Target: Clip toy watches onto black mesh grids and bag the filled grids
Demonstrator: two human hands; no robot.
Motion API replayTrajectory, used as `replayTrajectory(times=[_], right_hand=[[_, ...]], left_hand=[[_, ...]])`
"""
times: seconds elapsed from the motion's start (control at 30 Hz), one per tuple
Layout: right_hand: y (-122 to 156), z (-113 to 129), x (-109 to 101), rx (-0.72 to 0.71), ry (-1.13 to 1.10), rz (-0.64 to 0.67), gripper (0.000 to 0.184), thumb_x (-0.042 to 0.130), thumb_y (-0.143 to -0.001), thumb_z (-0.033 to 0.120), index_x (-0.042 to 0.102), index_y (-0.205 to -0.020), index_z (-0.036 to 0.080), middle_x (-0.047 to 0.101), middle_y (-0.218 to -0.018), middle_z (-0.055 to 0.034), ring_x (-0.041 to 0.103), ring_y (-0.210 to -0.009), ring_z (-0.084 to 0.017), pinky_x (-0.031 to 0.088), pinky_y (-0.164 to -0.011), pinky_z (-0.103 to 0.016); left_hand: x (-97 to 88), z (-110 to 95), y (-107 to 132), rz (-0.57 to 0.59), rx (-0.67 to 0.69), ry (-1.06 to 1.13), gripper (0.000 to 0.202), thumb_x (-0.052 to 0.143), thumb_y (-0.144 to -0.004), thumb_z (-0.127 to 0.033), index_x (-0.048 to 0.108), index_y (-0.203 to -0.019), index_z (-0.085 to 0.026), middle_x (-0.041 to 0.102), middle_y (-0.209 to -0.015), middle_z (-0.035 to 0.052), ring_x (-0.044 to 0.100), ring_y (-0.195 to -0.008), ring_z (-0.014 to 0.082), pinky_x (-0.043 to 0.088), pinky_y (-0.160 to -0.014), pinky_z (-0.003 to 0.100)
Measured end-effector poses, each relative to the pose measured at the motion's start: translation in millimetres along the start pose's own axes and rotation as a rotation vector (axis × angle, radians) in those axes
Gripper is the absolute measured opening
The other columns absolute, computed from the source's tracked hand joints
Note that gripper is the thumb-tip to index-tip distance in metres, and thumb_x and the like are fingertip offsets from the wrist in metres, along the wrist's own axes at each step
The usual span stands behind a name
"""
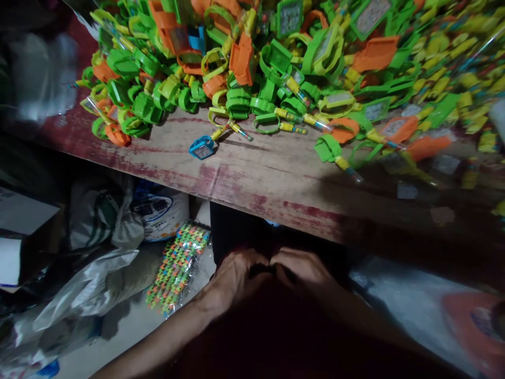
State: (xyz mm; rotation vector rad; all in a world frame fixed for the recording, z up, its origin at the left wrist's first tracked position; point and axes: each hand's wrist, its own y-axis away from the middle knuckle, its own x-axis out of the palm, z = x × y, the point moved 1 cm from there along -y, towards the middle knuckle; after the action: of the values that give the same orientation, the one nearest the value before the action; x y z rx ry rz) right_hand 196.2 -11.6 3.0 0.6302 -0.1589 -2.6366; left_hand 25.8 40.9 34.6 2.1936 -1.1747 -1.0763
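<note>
My left hand (236,276) and my right hand (303,273) meet below the front edge of a worn red wooden table (252,179), in deep shadow. Their fingers are curled together around something small and dark between them; I cannot make out what it is. On the table above lies a big heap of green, orange and yellow plastic toy watches (276,58). A single blue toy watch (202,148) lies apart near the front edge. Both hands are well below the heap and touch none of it.
Under the table at the left lie white printed sacks (158,210), crumpled clear plastic bags (87,295) and a clear pack of small multicoloured pieces (177,266). A cardboard box (19,231) stands at the far left. An orange-printed bag (473,321) is at the lower right.
</note>
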Motion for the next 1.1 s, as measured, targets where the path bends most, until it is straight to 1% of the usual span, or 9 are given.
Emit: replayTrajectory(times=[0.07, 0.17, 0.27, 0.37, 0.5, 0.63, 0.73, 0.9, 1.1], right_hand=[[-1.2, -2.8, -1.9, -0.030, 0.034, 0.066, 0.026, 0.044, -0.084, 0.009, 0.065, -0.094, 0.021, 0.066, -0.084, -0.0025, 0.060, -0.074, -0.014, 0.042, -0.068, -0.025], [-7.6, -3.6, -7.7, -0.005, 0.103, 0.213, 0.020, 0.047, -0.085, 0.012, 0.066, -0.089, 0.019, 0.068, -0.082, -0.0037, 0.061, -0.071, -0.015, 0.042, -0.064, -0.025], [-15.8, 2.4, -13.4, 0.088, 0.215, 0.390, 0.020, 0.047, -0.086, 0.013, 0.066, -0.091, 0.017, 0.068, -0.082, -0.0058, 0.063, -0.069, -0.017, 0.041, -0.060, -0.026], [-19.1, 9.9, -14.9, 0.110, 0.324, 0.452, 0.027, 0.047, -0.085, 0.009, 0.067, -0.101, 0.019, 0.069, -0.086, -0.0065, 0.065, -0.070, -0.020, 0.041, -0.058, -0.028], [-13.3, 10.7, -10.3, -0.001, 0.405, 0.371, 0.038, 0.048, -0.081, 0.003, 0.066, -0.107, 0.025, 0.068, -0.085, -0.0039, 0.064, -0.070, -0.018, 0.042, -0.060, -0.028], [-8.8, 3.7, -4.2, -0.088, 0.474, 0.225, 0.021, 0.051, -0.086, 0.011, 0.067, -0.093, 0.023, 0.066, -0.085, -0.0041, 0.061, -0.072, -0.017, 0.035, -0.055, -0.026], [-8.6, 1.4, 0.2, -0.098, 0.379, 0.071, 0.029, 0.041, -0.092, 0.016, 0.063, -0.074, 0.020, 0.063, -0.075, -0.0032, 0.057, -0.070, -0.014, 0.034, -0.054, -0.025], [-4.4, 6.3, 0.2, -0.044, 0.167, -0.107, 0.037, 0.035, -0.097, 0.018, 0.063, -0.073, 0.019, 0.063, -0.076, -0.0036, 0.055, -0.065, -0.012, 0.038, -0.058, -0.024], [-4.4, 2.9, 5.3, -0.093, 0.069, -0.191, 0.025, 0.042, -0.089, 0.014, 0.058, -0.071, 0.018, 0.059, -0.074, -0.0037, 0.052, -0.061, -0.011, 0.037, -0.055, -0.023]], left_hand=[[2.0, 0.6, -1.5, 0.038, -0.076, 0.054, 0.024, 0.061, -0.082, -0.013, 0.073, -0.102, -0.018, 0.076, -0.097, 0.0051, 0.070, -0.087, 0.0175, 0.050, -0.077, 0.025], [3.7, 1.5, -3.9, 0.065, -0.130, 0.096, 0.025, 0.063, -0.082, -0.015, 0.073, -0.104, -0.019, 0.076, -0.102, 0.0047, 0.070, -0.088, 0.0183, 0.050, -0.077, 0.027], [4.0, 2.1, -5.0, 0.065, -0.101, 0.102, 0.024, 0.066, -0.080, -0.014, 0.074, -0.103, -0.019, 0.076, -0.102, 0.0038, 0.069, -0.088, 0.0174, 0.049, -0.078, 0.025], [4.1, 2.3, -3.9, 0.059, -0.061, 0.075, 0.016, 0.066, -0.078, -0.010, 0.075, -0.088, -0.017, 0.076, -0.090, 0.0014, 0.068, -0.078, 0.0158, 0.048, -0.073, 0.024], [3.2, 4.7, -1.6, 0.043, -0.040, 0.087, 0.018, 0.063, -0.077, -0.008, 0.075, -0.088, -0.016, 0.075, -0.090, 0.0025, 0.068, -0.079, 0.0163, 0.047, -0.068, 0.022], [-5.1, 6.6, -2.8, 0.091, 0.038, 0.277, 0.024, 0.060, -0.082, -0.013, 0.075, -0.100, -0.021, 0.076, -0.099, -0.0009, 0.069, -0.093, 0.0155, 0.049, -0.079, 0.021], [-14.5, 6.2, -5.7, 0.163, 0.023, 0.417, 0.022, 0.061, -0.082, -0.016, 0.075, -0.098, -0.020, 0.076, -0.094, -0.0019, 0.069, -0.091, 0.0149, 0.048, -0.082, 0.020], [-18.6, 10.4, -8.4, 0.241, -0.092, 0.546, 0.023, 0.060, -0.082, -0.021, 0.075, -0.099, -0.017, 0.076, -0.084, 0.0007, 0.065, -0.072, 0.0133, 0.048, -0.066, 0.020], [-15.8, 12.5, -4.4, 0.223, -0.045, 0.447, 0.025, 0.054, -0.087, -0.025, 0.074, -0.102, -0.020, 0.075, -0.093, 0.0012, 0.067, -0.086, 0.0152, 0.049, -0.075, 0.023]])
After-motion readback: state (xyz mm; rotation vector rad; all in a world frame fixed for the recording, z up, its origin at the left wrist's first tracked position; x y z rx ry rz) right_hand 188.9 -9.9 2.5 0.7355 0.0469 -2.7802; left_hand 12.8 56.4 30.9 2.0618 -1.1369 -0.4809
